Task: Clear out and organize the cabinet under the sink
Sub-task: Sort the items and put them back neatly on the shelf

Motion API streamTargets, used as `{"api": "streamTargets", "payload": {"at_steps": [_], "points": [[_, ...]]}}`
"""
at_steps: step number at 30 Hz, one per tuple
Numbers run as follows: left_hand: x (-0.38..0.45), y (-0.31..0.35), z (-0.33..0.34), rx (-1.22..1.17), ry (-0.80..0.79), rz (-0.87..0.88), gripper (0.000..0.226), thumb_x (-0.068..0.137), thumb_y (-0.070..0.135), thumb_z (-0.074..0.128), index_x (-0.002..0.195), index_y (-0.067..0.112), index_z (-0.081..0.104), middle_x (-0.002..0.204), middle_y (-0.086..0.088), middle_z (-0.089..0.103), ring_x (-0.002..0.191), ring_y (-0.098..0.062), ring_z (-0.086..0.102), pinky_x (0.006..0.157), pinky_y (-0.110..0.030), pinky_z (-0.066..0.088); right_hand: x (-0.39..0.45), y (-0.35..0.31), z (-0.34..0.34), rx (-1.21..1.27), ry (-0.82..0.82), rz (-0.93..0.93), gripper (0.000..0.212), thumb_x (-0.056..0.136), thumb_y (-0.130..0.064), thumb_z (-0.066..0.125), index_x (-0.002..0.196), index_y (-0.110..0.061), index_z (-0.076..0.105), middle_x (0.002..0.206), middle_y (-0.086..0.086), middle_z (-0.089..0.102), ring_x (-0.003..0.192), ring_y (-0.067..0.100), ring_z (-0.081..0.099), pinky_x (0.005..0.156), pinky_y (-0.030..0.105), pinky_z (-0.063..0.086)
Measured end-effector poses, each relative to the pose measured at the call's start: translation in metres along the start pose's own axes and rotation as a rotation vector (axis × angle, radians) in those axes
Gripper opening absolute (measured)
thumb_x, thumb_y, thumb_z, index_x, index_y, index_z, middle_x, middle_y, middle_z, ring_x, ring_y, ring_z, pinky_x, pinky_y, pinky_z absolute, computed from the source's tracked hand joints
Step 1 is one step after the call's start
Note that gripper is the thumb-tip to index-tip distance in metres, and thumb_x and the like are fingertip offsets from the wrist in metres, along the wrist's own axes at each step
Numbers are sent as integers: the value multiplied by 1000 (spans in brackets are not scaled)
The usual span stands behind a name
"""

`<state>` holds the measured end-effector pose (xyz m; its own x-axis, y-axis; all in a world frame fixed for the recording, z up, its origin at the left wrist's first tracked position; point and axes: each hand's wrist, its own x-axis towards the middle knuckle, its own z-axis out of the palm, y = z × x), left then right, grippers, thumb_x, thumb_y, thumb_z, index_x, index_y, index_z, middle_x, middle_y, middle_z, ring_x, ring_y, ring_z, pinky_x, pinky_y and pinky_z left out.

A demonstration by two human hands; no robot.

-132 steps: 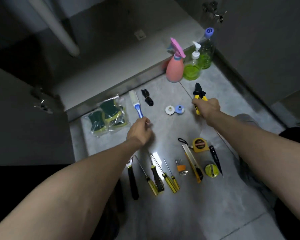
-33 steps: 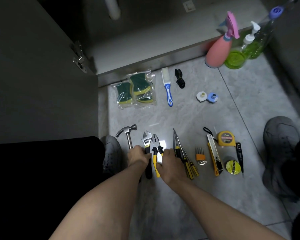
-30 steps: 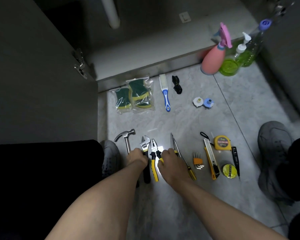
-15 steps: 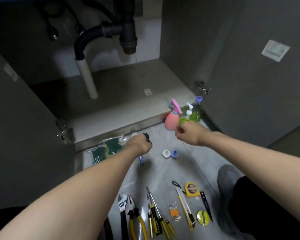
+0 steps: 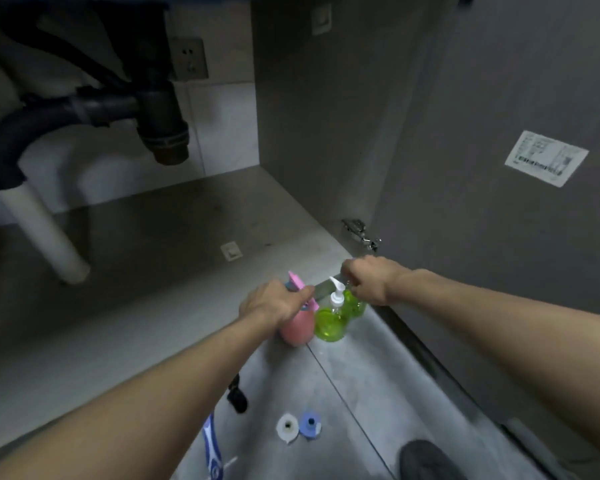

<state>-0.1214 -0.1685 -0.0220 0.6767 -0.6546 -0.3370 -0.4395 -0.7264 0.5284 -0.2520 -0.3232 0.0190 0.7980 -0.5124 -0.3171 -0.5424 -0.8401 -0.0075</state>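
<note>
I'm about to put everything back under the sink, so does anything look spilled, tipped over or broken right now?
Nothing stands out. The pink spray bottle, pump bottle and the green bottle behind it stand upright on the floor by the cabinet edge, left hand on the sprayer, right hand on the far bottle's top. No puddles show.

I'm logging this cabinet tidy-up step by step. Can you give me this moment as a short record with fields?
left hand: grips the top of the pink spray bottle
right hand: closed over the top of the far green bottle
pump bottle: untouched, between those two
bottles' place: floor, at the cabinet edge
cabinet floor: only the drain pipe visible
</note>
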Motion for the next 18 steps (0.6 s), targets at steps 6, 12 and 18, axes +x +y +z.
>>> {"api": "streamTargets", "payload": {"at_steps": [6, 12, 18], "points": [[42, -7, 49, 59, 51, 39, 58, 78, 72, 55, 106, 22, 66, 110, -7, 63, 104, -32, 62, 79, -35, 50, 47, 2, 25, -31, -16, -62, 41, 89, -30, 58, 127, -16, 55, 122, 15, 64, 112, 38, 61, 89, 41, 53], [60, -13, 57, -317, 80, 34, 28, 75, 45, 65, 71, 17, 68, 79, -1, 69, 81, -23, 65, 63, -30, 46, 61, 2, 59, 111, 21, -8, 19, 87, -18, 55, 104, -9, 55, 111, 18, 63, 105, 40, 60, 78, 38, 51], [67, -10, 30, -581, 133, 111, 28, 89, 28, 65, 62, 29, 73, 57, 13, 66, 64, -14, 60, 60, -28, 45, 64, 8, 68, 483, 57, 143, 17, 75, -18, 69, 91, -24, 67, 94, 1, 71, 90, 26, 66, 72, 26, 49]]}}
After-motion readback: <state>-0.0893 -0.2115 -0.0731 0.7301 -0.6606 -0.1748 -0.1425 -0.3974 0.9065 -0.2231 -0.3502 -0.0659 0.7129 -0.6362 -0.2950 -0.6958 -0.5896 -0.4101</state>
